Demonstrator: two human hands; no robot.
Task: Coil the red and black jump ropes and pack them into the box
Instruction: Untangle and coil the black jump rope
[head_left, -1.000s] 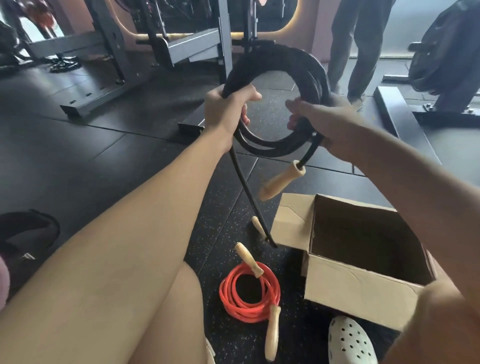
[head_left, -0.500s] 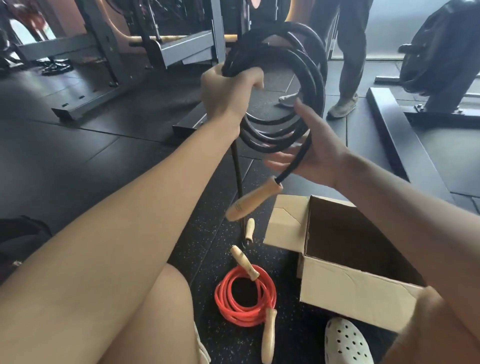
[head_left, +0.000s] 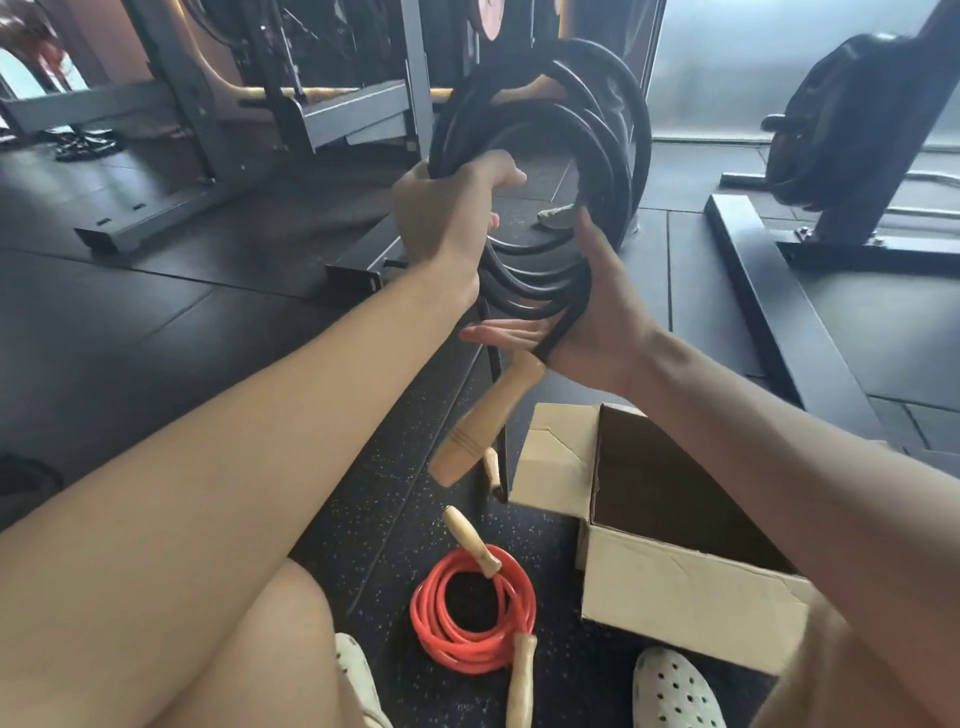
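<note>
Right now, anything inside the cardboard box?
The cardboard box is open; the inner walls in view are bare, with nothing showing against them. Its bottom is hidden behind the front wall, its right part by the right forearm.

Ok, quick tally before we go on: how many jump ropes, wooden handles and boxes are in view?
Jump ropes: 2, the black jump rope held up, the red jump rope coiled on the floor
Wooden handles: 4, two on each rope
Cardboard box: 1, open
Total: 7
</note>
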